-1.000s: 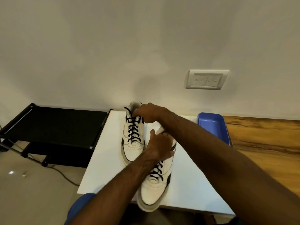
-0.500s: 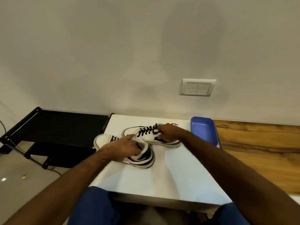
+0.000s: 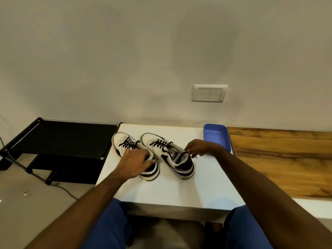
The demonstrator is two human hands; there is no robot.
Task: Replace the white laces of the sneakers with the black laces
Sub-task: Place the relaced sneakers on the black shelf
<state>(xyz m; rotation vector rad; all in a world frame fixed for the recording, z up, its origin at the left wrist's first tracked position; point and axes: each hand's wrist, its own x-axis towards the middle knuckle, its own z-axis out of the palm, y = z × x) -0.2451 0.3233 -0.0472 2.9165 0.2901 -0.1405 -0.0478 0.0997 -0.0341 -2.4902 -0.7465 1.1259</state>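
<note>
Two white sneakers with black trim stand side by side on the white table, toes pointing away from me. Both carry black laces. My left hand grips the heel collar of the left sneaker. My right hand hovers at the right side of the right sneaker, fingers curled near its collar, where a black lace end lies; whether the fingers pinch the lace is unclear. No white laces are visible.
A blue plastic tray sits at the table's back right corner. A wooden surface adjoins on the right. A black rack stands to the left, and a wall switch plate is above.
Both sneakers were turned and set upright side by side with their toes away from me. The left hand moved to the left shoe's heel, the right hand to the right shoe's side.
</note>
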